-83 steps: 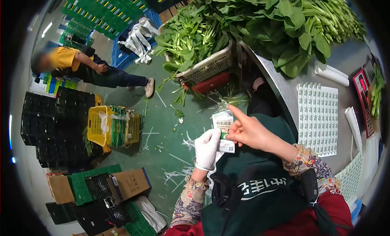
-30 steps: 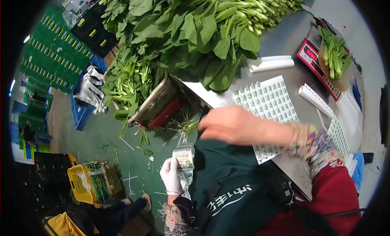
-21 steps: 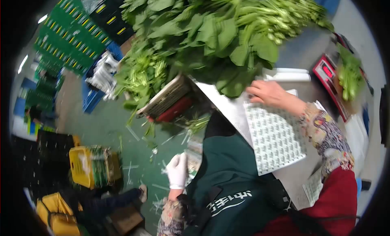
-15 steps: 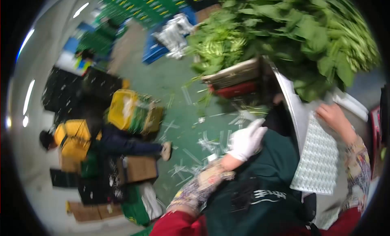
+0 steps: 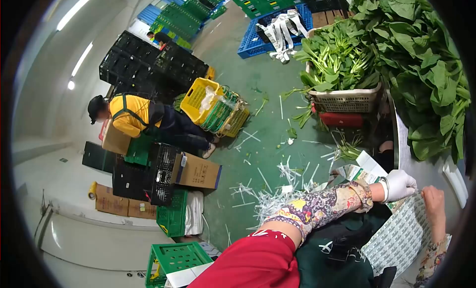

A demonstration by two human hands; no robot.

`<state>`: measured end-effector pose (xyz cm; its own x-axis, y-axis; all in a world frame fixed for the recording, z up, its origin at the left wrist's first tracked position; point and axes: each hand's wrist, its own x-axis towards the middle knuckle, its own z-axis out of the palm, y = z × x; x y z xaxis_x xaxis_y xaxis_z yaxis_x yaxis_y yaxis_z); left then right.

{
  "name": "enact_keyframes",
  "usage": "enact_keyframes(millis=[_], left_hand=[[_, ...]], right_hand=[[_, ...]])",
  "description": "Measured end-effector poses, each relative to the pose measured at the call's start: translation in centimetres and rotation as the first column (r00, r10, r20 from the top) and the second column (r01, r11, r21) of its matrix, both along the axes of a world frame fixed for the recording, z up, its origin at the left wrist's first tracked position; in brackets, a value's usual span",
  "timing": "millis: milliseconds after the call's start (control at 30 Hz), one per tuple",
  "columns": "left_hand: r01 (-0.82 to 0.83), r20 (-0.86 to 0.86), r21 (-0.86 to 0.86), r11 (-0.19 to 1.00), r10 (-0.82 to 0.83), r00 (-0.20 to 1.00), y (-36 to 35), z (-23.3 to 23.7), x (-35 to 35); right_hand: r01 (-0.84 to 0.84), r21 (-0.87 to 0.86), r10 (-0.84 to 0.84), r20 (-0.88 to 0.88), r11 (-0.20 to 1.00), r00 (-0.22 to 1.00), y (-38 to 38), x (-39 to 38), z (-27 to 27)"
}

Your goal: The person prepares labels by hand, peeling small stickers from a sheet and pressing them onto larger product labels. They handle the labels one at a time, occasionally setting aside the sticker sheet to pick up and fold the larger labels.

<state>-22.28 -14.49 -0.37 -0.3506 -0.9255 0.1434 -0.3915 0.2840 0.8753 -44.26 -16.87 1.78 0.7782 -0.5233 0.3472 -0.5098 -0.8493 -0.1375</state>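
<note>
Moved since the earlier frame: one left hand in a white glove [image 5: 399, 185], brought from over the apron across to the upper edge of the label sheet, now close beside the right hand, bare [image 5: 434, 204]. Also moved: one co-worker in a yellow top [image 5: 130, 112], now bent over the boxes.

Item: white sheet printed with rows of small grey-green labels [image 5: 396, 241], positioned at the near side of the grey metal table [image 5: 411, 170], beside the dark green cloth apron [image 5: 329, 268]; upper edge at the two hands.

Left grip: fingers drawn together; whether label or sheet edge is caught, I cannot tell from here. Right grip: fingertips bent to the sheet's upper corner; whether pinched tight, not clear.

Adjacent: white-and-green printed paper pieces [image 5: 361, 173] by the gloved wrist; one white paper roll [image 5: 455, 185]; heaped dark green leafy vegetables [image 5: 426, 80]; one pale plastic basket of greens [image 5: 347, 100].

Step in hand, by my judgement: working at the sheet's edge with both hands. Next move calls for a steady sheet and a fine fingertip hold.
</note>
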Motion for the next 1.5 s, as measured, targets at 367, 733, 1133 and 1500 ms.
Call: enact_keyframes(millis=[367, 733, 1133, 1500], left_hand=[[-0.261, -0.121, 0.05, 0.964, 0.265, 0.957, 0.0, -1.3, 0.3], [-0.582, -0.364, 0.269, 0.768, 0.64, 0.676, 4.2, 7.4, 12.1], [-0.244, -0.271, 0.546, 0.802, 0.444, 0.854, 11.9, 5.1, 22.1], [-0.454, -0.292, 0.419, 0.786, 0.591, 0.752, 12.4, 3.8, 19.5]], right_hand=[[0.394, 0.629, -0.671, 0.287, 0.671, 0.684, -0.7, -8.4, -4.0], [0.034, 0.307, -0.141, 0.331, 0.951, 0.933, 6.9, 17.7, 6.5], [0.106, 0.359, -0.227, 0.314, 0.927, 0.922, 4.8, 23.5, 7.0], [-0.375, 0.851, -0.211, 0.469, 0.368, 0.858, 7.1, 24.4, 5.0]])
